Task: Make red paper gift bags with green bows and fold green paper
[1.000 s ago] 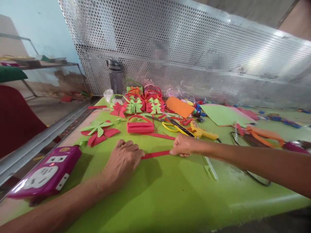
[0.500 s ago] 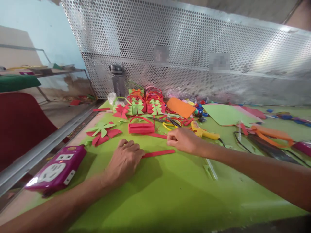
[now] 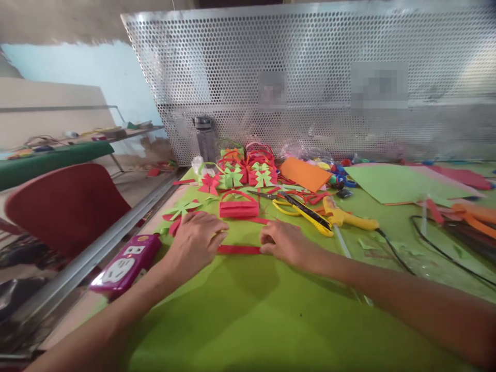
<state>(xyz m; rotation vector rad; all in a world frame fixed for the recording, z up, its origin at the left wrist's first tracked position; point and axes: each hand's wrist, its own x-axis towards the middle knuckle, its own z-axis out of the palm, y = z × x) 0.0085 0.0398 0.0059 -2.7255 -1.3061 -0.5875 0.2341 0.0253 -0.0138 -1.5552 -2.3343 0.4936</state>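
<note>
Fingers (image 3: 219,225) of the left hand (image 3: 194,238) curl down at the left end of a flat red strip (image 3: 239,249), with a narrow gap showing between thumb and forefinger; the right hand (image 3: 287,242) has its fingers bent inward, their tips at the strip's right end. Blur and the low angle make it impossible to tell whether either hand actually pinches it. The strip lies between the two hands, roughly level across the view, above the green tabletop (image 3: 251,330). Just beyond it sits a small red paper bag (image 3: 239,208) with an arched handle, and a second red strip (image 3: 259,220) runs from near its base toward the right hand. Beyond the right hand lie a yellow and black cutter (image 3: 312,217) and a yellow glue gun (image 3: 351,219), its black cord trailing right. Near the left forearm rests a purple power strip (image 3: 126,264); a green and red paper flower (image 3: 181,208) is partly covered by the left hand. Farther back, paper bags with green bows (image 3: 263,176) stand beside an orange sheet (image 3: 306,174), before a perforated metal panel (image 3: 310,57).
</note>
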